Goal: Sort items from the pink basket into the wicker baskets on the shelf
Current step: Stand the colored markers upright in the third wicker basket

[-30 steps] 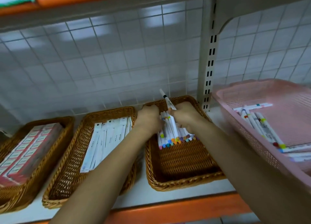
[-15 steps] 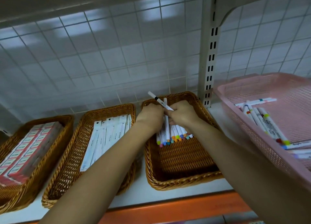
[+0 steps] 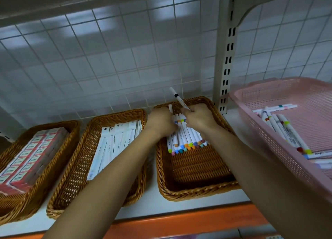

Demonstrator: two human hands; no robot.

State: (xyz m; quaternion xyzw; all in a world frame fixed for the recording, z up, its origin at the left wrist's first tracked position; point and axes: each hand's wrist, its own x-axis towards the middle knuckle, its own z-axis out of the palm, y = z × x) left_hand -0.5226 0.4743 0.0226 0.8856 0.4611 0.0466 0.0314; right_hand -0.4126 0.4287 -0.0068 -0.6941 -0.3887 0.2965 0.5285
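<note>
The right-hand wicker basket [image 3: 194, 192] holds a row of white markers with coloured caps [image 3: 186, 140] at its far end. My right hand [image 3: 199, 118] grips one white marker with a black band [image 3: 177, 97], which sticks up and to the left above the basket. My left hand [image 3: 160, 121] is curled over the left side of the marker row, and a white marker tip pokes up beside its fingers. The pink basket [image 3: 265, 131] stands to the right with several more markers [image 3: 280, 127] lying inside.
A middle wicker basket [image 3: 75, 176] holds long white flat packs. A left wicker basket [image 3: 32, 199] holds red and white boxes. A slotted shelf upright [image 3: 227, 59] rises between the marker basket and the pink one. Tiled wall behind, orange shelf edge [image 3: 179, 222] in front.
The black-banded marker in my right hand has swung from leaning far left to more upright. Both hands stay over the marker row, and the view has shifted slightly.
</note>
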